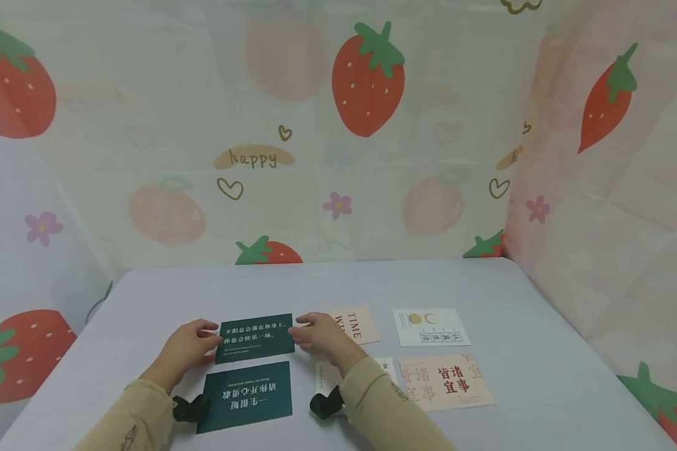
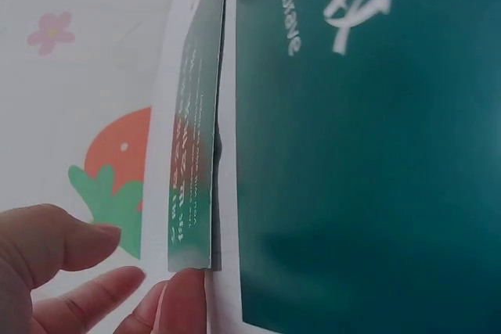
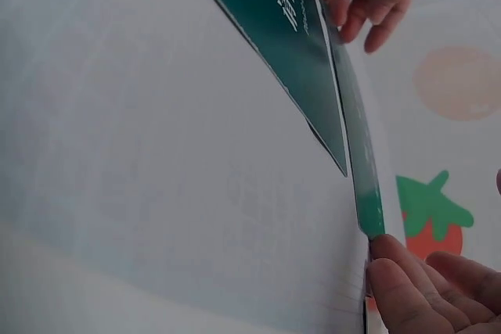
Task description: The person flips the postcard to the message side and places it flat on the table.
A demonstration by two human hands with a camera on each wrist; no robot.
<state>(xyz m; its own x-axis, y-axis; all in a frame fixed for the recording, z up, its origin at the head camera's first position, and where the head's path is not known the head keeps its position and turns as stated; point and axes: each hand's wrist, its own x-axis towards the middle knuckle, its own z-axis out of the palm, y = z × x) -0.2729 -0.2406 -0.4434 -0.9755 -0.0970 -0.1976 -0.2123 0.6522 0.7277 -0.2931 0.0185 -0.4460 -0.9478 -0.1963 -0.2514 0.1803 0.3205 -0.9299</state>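
In the head view a dark green card (image 1: 254, 337) with white writing lies between my two hands. The fingertips of my left hand (image 1: 183, 347) touch its left edge. On the opposite side, the fingertips of my right hand (image 1: 324, 338) are right at its right edge. The left wrist view shows one fingertip (image 2: 184, 295) against the card's end, the other fingers spread apart. A second dark green card (image 1: 245, 398), its writing upside down, lies just nearer than the first, with a narrow strip of white table between them.
Right of the green cards lie a cream card (image 1: 363, 324) reading TIME, a white sun-and-moon card (image 1: 431, 327), a pinkish card (image 1: 448, 382) with red characters, and a pale card (image 1: 386, 366) partly hidden by my right forearm. Strawberry-printed cloth (image 1: 372, 219) walls the white table (image 1: 541, 363).
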